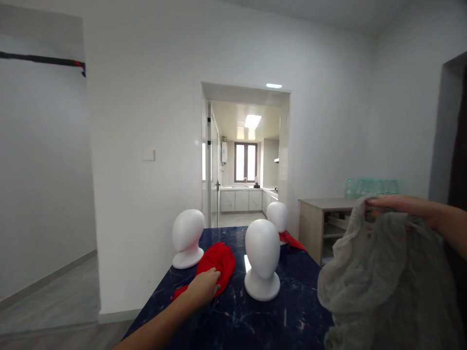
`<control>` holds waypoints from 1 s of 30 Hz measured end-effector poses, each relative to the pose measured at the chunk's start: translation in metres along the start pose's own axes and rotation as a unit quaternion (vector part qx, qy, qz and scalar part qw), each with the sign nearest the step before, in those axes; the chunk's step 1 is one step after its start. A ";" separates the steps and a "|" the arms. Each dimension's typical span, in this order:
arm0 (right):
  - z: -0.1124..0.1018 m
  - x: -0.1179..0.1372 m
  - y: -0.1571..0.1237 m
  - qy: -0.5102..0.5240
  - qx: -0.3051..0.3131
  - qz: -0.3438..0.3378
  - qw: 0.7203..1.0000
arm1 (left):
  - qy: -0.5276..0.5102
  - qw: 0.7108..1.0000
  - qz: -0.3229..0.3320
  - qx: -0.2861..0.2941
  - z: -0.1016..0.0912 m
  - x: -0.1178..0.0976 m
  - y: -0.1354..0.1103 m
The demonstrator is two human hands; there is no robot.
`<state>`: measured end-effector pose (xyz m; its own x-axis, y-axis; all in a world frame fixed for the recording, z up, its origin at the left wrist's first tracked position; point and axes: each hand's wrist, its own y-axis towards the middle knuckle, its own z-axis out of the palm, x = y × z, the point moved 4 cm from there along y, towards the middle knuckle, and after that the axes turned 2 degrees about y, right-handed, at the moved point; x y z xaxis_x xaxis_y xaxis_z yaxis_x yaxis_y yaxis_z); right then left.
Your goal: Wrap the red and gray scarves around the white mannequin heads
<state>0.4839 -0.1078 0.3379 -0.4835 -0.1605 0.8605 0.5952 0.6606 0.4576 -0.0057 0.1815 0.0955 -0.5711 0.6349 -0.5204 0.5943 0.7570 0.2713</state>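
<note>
On the dark blue marbled table [288,325], my left hand [206,284] has its fingers curled on a bright red cloth [222,260], which lies bunched between two white foam heads. One white foam head [188,236] stands just behind and left of that cloth; another white head [262,257] is upright near the table's middle. Off to the right, my right hand [401,204] is raised, gripping the top of a sheer grey cloth [368,272] that hangs down in loose folds. Its fingers are partly hidden by the fabric, and the cloth is blurred.
A third white head [277,216] stands at the table's far end, with a red cloth [292,240] at its base. Behind the grey cloth is a wooden cabinet [310,228] topped with several plastic bottles [375,188]. A doorway leads to a kitchen.
</note>
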 end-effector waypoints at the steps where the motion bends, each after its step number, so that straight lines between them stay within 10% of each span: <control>1: 0.004 0.001 0.003 0.021 0.106 0.058 0.992 | -0.002 1.000 0.009 0.004 -0.002 -0.019 -0.002; 4: 0.027 0.014 0.003 0.064 0.325 0.157 0.931 | -0.087 0.991 0.061 0.076 0.002 -0.105 -0.009; 8: 0.078 0.037 -0.004 0.062 0.406 0.141 0.901 | -0.306 0.937 0.130 0.108 0.007 -0.217 -0.001; 13: 0.123 0.047 -0.017 0.088 0.455 0.107 0.880 | -0.465 0.861 0.182 0.096 0.014 -0.274 0.030; 20: 0.133 0.007 -0.024 0.127 0.506 0.142 0.841 | -0.552 0.704 0.050 0.444 0.064 -0.245 0.000; 24: 0.132 -0.028 -0.029 0.120 0.485 0.174 0.848 | -0.513 0.722 -0.033 0.463 0.058 -0.197 -0.016; 30: 0.125 -0.065 -0.035 0.106 0.540 0.180 0.815 | -0.491 0.781 -0.052 0.382 -0.011 -0.158 -0.004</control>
<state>0.4142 -0.0293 0.2380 -0.2122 0.1380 0.9674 -0.2943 0.9350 -0.1979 0.0754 0.0801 0.1857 -0.1528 -0.1321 -0.9794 0.9524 0.2450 -0.1816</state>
